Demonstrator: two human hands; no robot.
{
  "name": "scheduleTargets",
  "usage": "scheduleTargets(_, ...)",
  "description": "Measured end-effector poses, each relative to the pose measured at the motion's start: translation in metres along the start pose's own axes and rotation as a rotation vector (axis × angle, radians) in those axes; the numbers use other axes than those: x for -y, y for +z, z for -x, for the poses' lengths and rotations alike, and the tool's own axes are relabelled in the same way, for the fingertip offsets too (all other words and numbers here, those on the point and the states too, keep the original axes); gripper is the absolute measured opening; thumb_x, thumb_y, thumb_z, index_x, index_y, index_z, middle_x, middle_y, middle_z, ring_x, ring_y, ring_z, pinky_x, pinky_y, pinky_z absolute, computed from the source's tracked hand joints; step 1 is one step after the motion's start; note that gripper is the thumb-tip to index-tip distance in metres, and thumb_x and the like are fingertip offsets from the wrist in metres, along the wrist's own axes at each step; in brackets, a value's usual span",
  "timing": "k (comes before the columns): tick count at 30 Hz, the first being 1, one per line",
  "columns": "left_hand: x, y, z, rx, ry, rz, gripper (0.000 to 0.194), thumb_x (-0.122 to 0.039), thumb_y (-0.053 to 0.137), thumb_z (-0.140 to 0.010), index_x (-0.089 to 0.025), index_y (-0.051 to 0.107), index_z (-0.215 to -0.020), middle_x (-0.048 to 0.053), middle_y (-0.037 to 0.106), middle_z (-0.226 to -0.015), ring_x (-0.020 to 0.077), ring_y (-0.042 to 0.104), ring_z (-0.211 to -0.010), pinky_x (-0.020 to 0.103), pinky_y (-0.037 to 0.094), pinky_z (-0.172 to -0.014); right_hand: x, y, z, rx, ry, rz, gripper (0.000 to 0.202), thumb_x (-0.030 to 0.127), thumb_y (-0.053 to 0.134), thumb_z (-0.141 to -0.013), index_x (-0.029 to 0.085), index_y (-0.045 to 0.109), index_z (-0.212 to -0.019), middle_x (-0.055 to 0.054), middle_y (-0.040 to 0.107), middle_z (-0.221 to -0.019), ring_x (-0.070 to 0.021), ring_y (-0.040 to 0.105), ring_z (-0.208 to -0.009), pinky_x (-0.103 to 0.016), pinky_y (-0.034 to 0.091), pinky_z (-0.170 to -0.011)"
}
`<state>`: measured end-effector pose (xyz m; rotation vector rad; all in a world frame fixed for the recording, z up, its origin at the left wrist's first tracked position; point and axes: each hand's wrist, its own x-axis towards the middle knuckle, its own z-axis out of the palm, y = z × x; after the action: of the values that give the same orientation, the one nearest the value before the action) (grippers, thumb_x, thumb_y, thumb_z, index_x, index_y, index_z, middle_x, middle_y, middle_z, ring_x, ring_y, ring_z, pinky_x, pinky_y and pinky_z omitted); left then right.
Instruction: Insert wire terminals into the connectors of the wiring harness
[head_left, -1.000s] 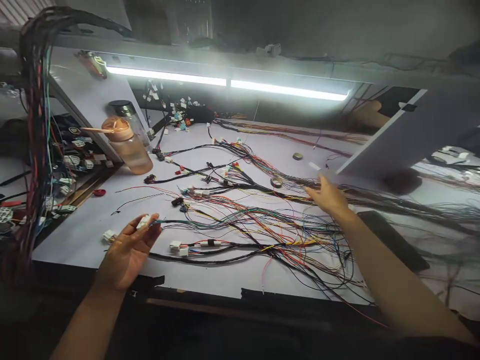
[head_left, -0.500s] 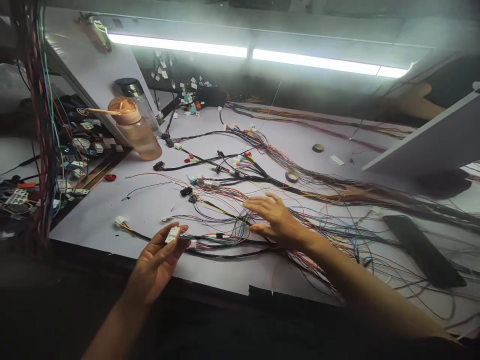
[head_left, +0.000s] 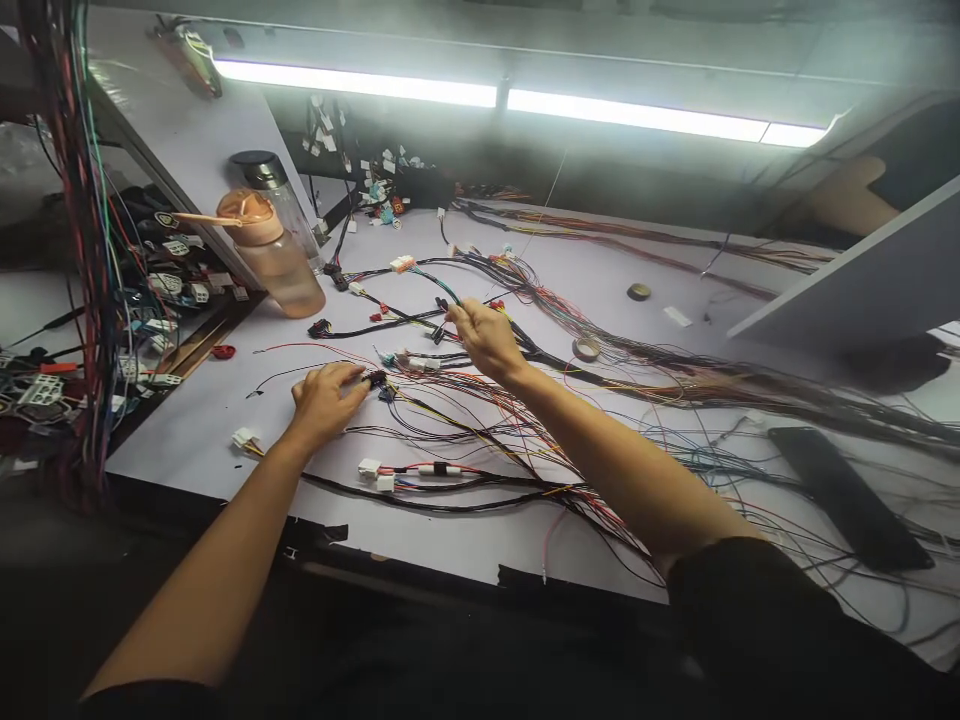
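Observation:
My right hand [head_left: 487,338] is closed around a bundle of thin wires [head_left: 441,285], among them green ones. At the far end of that bundle a white connector with orange marks [head_left: 403,264] lies over a black-sleeved harness branch. My left hand [head_left: 328,402] is lower on the left, palm down. Its thumb and index finger close on the left end of a black connector [head_left: 377,379]. Just below that connector is a dark blue connector [head_left: 385,395] on yellow and black wires. Two white connectors [head_left: 369,467] lie near the front edge.
Wire harnesses [head_left: 600,385] stretch across the table to the right. A bottle with an orange lid [head_left: 277,265] stands at the left beside a clear bottle. Two tape rolls [head_left: 586,349] and a black phone-like slab [head_left: 847,495] lie right. A person's arm [head_left: 851,200] shows behind the partition.
My left hand has moved up from the front edge to the black connector. My right hand has moved up and left and closed on wires; the white-orange connector now lies farther back.

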<state>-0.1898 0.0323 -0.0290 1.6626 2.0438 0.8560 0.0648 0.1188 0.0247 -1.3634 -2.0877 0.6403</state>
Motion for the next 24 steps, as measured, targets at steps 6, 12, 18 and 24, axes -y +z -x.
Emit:
scheduleTargets(6, 0.003, 0.004, -0.005, 0.05, 0.077, -0.068, 0.026, -0.038, 0.066, -0.076, -0.027, 0.073, -0.098, 0.009, 0.069, -0.109, 0.034, 0.054, -0.112, 0.054, 0.027, -0.104, -0.007, 0.036, -0.022, 0.222, 0.068, 0.274, 0.04, 0.052, 0.041, -0.098, 0.019, 0.064, -0.098, -0.009, 0.07, -0.093, -0.0231, 0.063, -0.088, -0.029, 0.039, -0.073)
scheduleTargets(12, -0.005, -0.029, 0.024, -0.078, 0.094, 0.042, 0.033, -0.041, 0.063, -0.082, -0.023, 0.068, -0.109, 0.007, 0.069, -0.104, 0.0247, 0.062, -0.098, 0.038, 0.044, -0.094, -0.006, 0.021, -0.001, 0.134, -0.095, 0.239, 0.036, 0.044, 0.046, -0.099, 0.02, 0.062, -0.118, -0.01, 0.067, -0.117, -0.0237, 0.06, -0.103, -0.032, 0.042, -0.082)
scheduleTargets(18, -0.034, -0.044, 0.076, -0.234, 0.125, 0.154, 0.033, -0.035, 0.068, -0.081, -0.028, 0.069, -0.113, 0.003, 0.066, -0.106, 0.0223, 0.06, -0.098, 0.034, 0.042, -0.098, 0.0, 0.022, 0.077, 0.131, -0.351, -0.005, 0.032, 0.04, 0.049, -0.098, 0.017, 0.065, -0.112, -0.008, 0.071, -0.111, -0.0209, 0.062, -0.1, -0.034, 0.042, -0.089)
scheduleTargets(24, -0.042, -0.04, 0.105, -0.228, 0.016, 0.29, 0.033, -0.031, 0.072, -0.078, -0.028, 0.071, -0.111, 0.003, 0.066, -0.107, 0.023, 0.059, -0.102, 0.035, 0.041, -0.102, 0.016, 0.054, 0.124, 0.237, -0.438, -0.026, 0.038, 0.048, 0.055, -0.094, 0.018, 0.061, -0.118, -0.008, 0.072, -0.098, -0.019, 0.064, -0.089, -0.034, 0.04, -0.085)
